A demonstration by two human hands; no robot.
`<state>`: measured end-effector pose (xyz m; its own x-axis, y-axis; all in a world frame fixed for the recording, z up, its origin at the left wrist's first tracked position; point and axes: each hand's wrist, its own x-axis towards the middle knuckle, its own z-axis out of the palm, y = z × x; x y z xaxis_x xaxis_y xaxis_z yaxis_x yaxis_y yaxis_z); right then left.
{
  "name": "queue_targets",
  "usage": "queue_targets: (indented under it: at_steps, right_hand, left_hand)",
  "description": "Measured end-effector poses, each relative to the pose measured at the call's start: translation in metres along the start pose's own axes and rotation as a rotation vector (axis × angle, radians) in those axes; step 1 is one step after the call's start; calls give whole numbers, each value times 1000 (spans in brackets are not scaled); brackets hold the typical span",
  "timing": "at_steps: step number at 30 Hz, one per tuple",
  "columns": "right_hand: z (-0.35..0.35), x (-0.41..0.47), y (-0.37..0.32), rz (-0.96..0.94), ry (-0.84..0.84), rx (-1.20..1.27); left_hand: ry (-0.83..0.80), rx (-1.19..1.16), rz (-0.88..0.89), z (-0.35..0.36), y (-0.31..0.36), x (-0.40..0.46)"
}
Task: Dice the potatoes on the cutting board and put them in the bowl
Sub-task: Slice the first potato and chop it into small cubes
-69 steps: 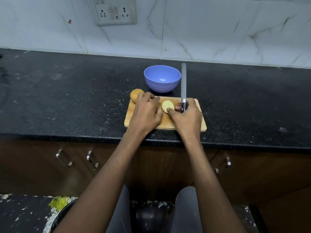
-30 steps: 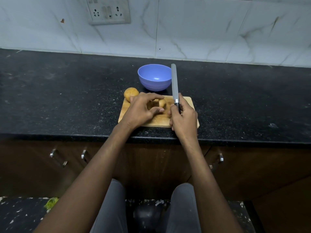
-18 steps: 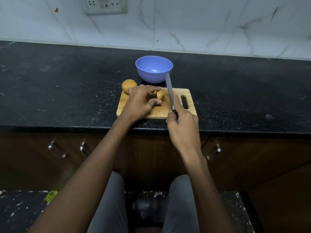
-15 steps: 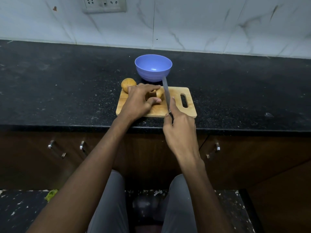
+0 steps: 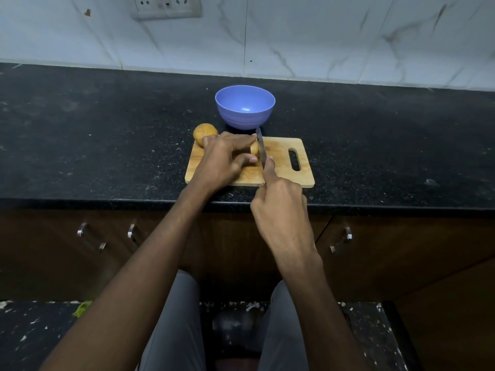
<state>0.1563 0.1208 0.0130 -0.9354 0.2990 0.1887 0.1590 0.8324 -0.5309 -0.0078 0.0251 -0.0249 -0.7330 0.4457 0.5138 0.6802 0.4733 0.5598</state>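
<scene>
Wooden, rectangular cutting board [image 5: 281, 167] at the black counter's [image 5: 107, 145] front edge carries a cut brown potato piece [image 5: 254, 148], pinched under the curled left hand [image 5: 223, 162] and mostly hidden by its fingers. The right hand [image 5: 280, 207] grips a steel-bladed knife [image 5: 261, 149], handle hidden in the fist, blade against the piece's right side. A whole brown potato [image 5: 203, 133] sits at the board's far-left corner, the round blue plastic bowl [image 5: 245, 107] just beyond the far edge.

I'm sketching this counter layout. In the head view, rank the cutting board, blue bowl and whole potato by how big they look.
Largest to smallest:
1. cutting board, partly covered by the hands
2. blue bowl
3. whole potato, partly hidden by the left hand
The bowl sits farther from the camera, so its true size may be understated.
</scene>
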Motion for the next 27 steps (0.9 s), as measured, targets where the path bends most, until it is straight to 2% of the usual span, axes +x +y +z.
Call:
queue_targets:
  at_steps: [27]
  right_hand:
    - [9,5,-9,13,4,-61]
  left_hand:
    - [11,-29,-5,-1,2,-1]
